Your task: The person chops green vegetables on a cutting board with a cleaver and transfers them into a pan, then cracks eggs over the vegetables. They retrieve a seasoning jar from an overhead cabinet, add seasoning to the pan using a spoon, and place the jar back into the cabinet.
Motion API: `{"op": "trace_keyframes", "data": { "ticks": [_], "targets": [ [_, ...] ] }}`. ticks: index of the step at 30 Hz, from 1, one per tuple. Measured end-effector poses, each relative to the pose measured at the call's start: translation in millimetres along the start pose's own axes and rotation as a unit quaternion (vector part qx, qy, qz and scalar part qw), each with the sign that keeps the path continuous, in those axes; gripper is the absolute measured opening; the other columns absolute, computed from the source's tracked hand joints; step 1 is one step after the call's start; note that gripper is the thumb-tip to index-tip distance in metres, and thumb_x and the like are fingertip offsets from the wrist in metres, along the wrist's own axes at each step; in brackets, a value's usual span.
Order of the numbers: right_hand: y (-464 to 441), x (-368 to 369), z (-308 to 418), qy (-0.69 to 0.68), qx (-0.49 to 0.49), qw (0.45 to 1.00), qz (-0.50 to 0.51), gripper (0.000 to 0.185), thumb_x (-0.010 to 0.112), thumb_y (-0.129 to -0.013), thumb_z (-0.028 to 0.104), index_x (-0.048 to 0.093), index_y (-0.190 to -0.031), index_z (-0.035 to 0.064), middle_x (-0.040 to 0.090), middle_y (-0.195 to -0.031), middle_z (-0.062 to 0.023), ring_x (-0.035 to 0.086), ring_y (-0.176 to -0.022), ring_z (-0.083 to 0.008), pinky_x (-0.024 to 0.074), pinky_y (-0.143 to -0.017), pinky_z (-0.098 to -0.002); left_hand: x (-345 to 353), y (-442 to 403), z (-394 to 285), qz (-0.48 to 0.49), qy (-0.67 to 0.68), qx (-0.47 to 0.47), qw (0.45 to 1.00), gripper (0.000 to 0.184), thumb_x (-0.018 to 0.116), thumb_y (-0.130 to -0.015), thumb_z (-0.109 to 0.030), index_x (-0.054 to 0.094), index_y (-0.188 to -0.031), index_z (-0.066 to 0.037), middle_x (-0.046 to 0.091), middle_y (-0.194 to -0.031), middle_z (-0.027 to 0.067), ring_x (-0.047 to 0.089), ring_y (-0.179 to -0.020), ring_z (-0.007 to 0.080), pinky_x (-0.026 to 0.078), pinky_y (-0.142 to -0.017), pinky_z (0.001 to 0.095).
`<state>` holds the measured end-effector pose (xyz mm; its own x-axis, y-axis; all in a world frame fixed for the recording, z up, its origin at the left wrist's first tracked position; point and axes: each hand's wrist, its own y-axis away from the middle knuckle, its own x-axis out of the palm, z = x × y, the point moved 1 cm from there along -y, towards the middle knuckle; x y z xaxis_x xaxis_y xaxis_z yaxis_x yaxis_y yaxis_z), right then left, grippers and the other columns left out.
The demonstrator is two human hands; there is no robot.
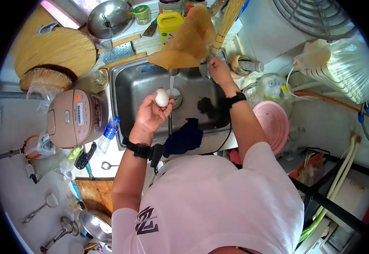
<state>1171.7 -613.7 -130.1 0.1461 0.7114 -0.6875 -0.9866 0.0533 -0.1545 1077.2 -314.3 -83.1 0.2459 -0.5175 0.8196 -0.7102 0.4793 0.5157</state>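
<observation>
Our white shirt (218, 194) is filling the near side, w/ both arms stretching fwd. Our L hand (150, 113) is cupping a white egg (162, 98), palm up, fingers curling round it; the egg's sitting over the sink (129, 86), near the tap (174, 72). Our R hand (219, 70) is reaching to the back R corner, fingers bending, but we can't tell what they're pinching, if anything. Blue cloth (184, 139) is draping over the front edge.
</observation>
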Motion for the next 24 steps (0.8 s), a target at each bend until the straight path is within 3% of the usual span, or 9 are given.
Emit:
{"op": "trace_keyframes", "data": {
  "ticks": [2,4,7,11,14,18,20,22,24],
  "targets": [
    [15.6,5.0,15.0,-0.07,0.017,0.997,-0.022,0.009,0.057,-0.085,0.012,0.057,-0.086,0.0024,0.064,-0.081,-0.0186,0.063,-0.076,-0.0371,0.0492,-0.067,-0.0428,5.8,-12.2,2.5,-0.027,-0.001,0.016,1.0,0.029,0.052,-0.093,-0.021,0.05,-0.119,-0.008,0.058,-0.112,0.0221,0.062,-0.098,0.0332,0.056,-0.082,0.0387],
    [29.1,6.6,44.7,-0.225,0.042,0.971,0.065,0.014,0.057,-0.086,0.014,0.058,-0.086,0.0002,0.065,-0.077,-0.0132,0.065,-0.069,-0.0253,0.0494,-0.062,-0.0362,9.1,-25.1,5.7,-0.035,0.0,0.01,0.999,0.028,0.052,-0.093,-0.021,0.05,-0.118,-0.008,0.059,-0.11,0.0214,0.061,-0.097,0.0328,0.056,-0.082,0.0384],
    [49.2,19.8,68.7,-0.269,0.064,0.952,0.13,0.017,0.057,-0.087,0.015,0.06,-0.087,-0.001,0.064,-0.073,-0.0089,0.063,-0.064,-0.0162,0.0489,-0.06,-0.0318,13.6,-40.2,8.8,-0.042,0.002,-0.007,0.999,0.027,0.054,-0.093,-0.023,0.051,-0.114,-0.008,0.06,-0.104,0.0193,0.062,-0.091,0.0304,0.056,-0.075,0.0354],
    [65.1,24.1,93.8,-0.314,0.077,0.935,0.146,0.018,0.057,-0.089,0.016,0.06,-0.087,-0.0012,0.064,-0.071,-0.0092,0.063,-0.062,-0.0167,0.0492,-0.059,-0.0314,-0.9,-64.4,14.5,-0.028,-0.046,-0.029,0.998,0.023,0.057,-0.091,-0.029,0.054,-0.103,-0.009,0.061,-0.089,0.0135,0.061,-0.073,0.0232,0.052,-0.056,0.0257],
    [69.5,16.8,110.7,-0.312,0.085,0.933,0.158,0.02,0.056,-0.09,0.018,0.06,-0.088,-0.0019,0.065,-0.071,-0.0099,0.062,-0.061,-0.0167,0.0492,-0.058,-0.0324,-0.1,-63.9,14.4,0.0,-0.056,-0.053,0.997,0.024,0.056,-0.092,-0.034,0.055,-0.098,-0.011,0.061,-0.085,0.0103,0.059,-0.066,0.0203,0.047,-0.049,0.0215],
    [69.9,20.3,114.1,-0.291,0.035,0.943,0.156,0.02,0.057,-0.09,0.018,0.059,-0.087,-0.0014,0.064,-0.07,-0.0129,0.062,-0.061,-0.0225,0.0484,-0.057,-0.0353,8.6,-58.1,21.6,-0.051,-0.058,-0.029,0.997,0.026,0.052,-0.094,-0.036,0.056,-0.101,-0.011,0.062,-0.087,0.0085,0.059,-0.069,0.0203,0.05,-0.054,0.0246],
    [68.1,26.7,110.5,-0.267,-0.002,0.952,0.149,0.019,0.058,-0.089,0.018,0.058,-0.086,-0.0009,0.063,-0.071,-0.0141,0.062,-0.062,-0.0245,0.0479,-0.058,-0.0364,5.1,-58.9,23.0,-0.148,-0.088,0.017,0.985,0.025,0.051,-0.095,-0.033,0.057,-0.107,-0.012,0.063,-0.095,0.0064,0.062,-0.077,0.0207,0.055,-0.06,0.0314],
    [67.6,33.5,107.8,-0.209,-0.069,0.969,0.107,0.02,0.059,-0.09,0.021,0.058,-0.085,0.0016,0.06,-0.07,-0.009,0.057,-0.062,-0.0199,0.0457,-0.059,-0.0322,-3.1,-61.8,21.9,-0.109,-0.078,0.011,0.991,0.025,0.051,-0.095,-0.031,0.056,-0.109,-0.011,0.063,-0.098,0.0066,0.063,-0.083,0.0213,0.056,-0.065,0.0337],
    [68.5,40.0,110.6,-0.241,-0.086,0.962,0.097,0.02,0.06,-0.089,0.02,0.057,-0.083,0.0013,0.059,-0.069,-0.0101,0.057,-0.062,-0.0216,0.0451,-0.059,-0.0335,9.0,-54.2,21.1,-0.071,-0.066,0.007,0.995,0.026,0.052,-0.094,-0.029,0.056,-0.112,-0.01,0.063,-0.101,0.0067,0.063,-0.088,0.0219,0.056,-0.07,0.0359]
  ]
}}
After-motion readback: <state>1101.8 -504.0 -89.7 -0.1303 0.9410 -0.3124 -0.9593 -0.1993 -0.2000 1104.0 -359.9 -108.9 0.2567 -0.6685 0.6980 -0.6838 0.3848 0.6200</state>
